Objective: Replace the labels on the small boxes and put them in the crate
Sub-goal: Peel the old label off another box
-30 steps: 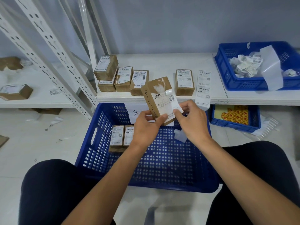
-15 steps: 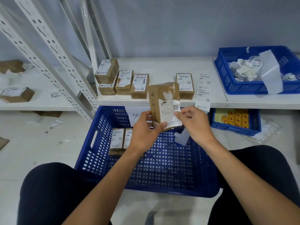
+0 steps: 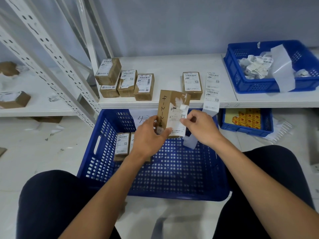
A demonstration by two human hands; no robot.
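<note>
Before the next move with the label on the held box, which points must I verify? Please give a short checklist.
1. Left hand grip on box: ok, fingers curl round its lower part.
2. Right hand pinch on label: ok, at its right edge.
3. Label flat on the box: not ok, its top corner curls up.
4. Box face free of scraps: not ok, white scraps show near the top.
5. Label strip at hand: ok, it hangs over the shelf edge.
6. Room in crate: ok, two boxes at its left.
</note>
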